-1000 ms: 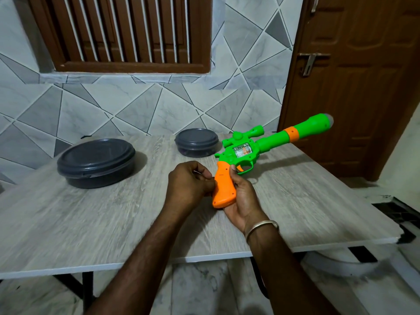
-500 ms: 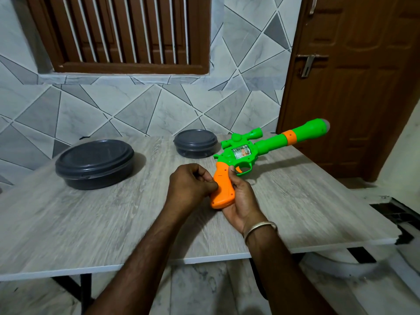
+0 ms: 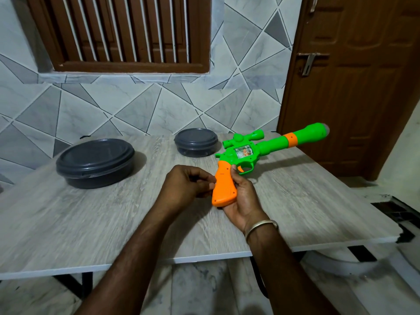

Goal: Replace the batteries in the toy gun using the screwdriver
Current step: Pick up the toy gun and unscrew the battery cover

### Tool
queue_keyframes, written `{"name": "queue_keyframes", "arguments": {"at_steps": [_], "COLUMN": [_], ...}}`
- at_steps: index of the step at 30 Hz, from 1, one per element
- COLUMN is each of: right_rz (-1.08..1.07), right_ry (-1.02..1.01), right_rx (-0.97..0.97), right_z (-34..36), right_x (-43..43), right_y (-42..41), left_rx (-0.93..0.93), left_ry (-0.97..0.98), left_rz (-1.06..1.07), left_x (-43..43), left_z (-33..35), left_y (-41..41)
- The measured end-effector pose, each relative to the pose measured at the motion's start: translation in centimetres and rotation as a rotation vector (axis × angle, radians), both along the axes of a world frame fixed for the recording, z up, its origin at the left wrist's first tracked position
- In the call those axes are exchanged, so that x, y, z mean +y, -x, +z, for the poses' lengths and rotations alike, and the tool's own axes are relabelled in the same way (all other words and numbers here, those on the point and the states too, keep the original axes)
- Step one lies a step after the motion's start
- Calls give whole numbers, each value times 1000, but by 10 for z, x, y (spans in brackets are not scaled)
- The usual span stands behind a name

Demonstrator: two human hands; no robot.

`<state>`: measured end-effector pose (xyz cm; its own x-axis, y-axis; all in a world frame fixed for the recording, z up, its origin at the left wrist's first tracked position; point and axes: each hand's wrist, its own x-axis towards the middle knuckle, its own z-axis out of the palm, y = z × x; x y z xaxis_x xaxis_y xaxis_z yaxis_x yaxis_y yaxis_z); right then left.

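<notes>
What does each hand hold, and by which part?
The right hand holds the toy gun by its orange handle. The left hand is curled against that handle; whether it pinches anything cannot be told.

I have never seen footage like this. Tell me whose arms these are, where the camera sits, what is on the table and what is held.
No machine here: these are a person's two bare arms, filmed by a wide-angle camera worn on the head, looking forward and down. On the grey table stand two dark lidded tubs: a large container at the left and a small container farther back. The right hand, a metal bangle at its wrist, grips the orange handle of a green toy gun, its barrel pointing away to the right. The left hand has its fingers curled against the handle's edge; whether it pinches a tool is too small to tell.
</notes>
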<state>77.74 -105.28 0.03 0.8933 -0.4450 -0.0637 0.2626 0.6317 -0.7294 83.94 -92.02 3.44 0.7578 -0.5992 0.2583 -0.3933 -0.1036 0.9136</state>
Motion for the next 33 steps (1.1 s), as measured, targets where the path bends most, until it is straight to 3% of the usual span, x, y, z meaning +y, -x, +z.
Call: {"name": "queue_keyframes", "arguments": {"at_steps": [3,10,14,17,19,21,24,26,31,33], "right_rz": [3,-12,16,24,20,18,-38,-97,-299,-378], "right_ry": [-10,-41,-28,-47,-50,-38,37,143,551,891], "right_rx": [-9,34,53,59,54,30,65,130,146,221], "right_z": [3,5,6,6,5,5,6,11,24,26], "right_x": [0,2,3,3,2,2,1,5,18,26], "right_y": [3,4,4,3,4,4,0,-3,-10,-10], "left_rx": [-170,-757,-939,-947,-810,-524,257,678,944,1079], "left_ry": [-55,-144,-170,-170,-126,-6,335,503,606,654], "left_rz": [-17,-60,-98,-94,-26,101,265,230,132,49], "left_x": [1,1,2,2,0,-4,-15,-22,-30,-31], "left_z": [-1,1,4,1,-4,-12,-19,-19,-14,-12], "left_y": [-2,-7,-9,-11,-8,2,23,31,31,31]}}
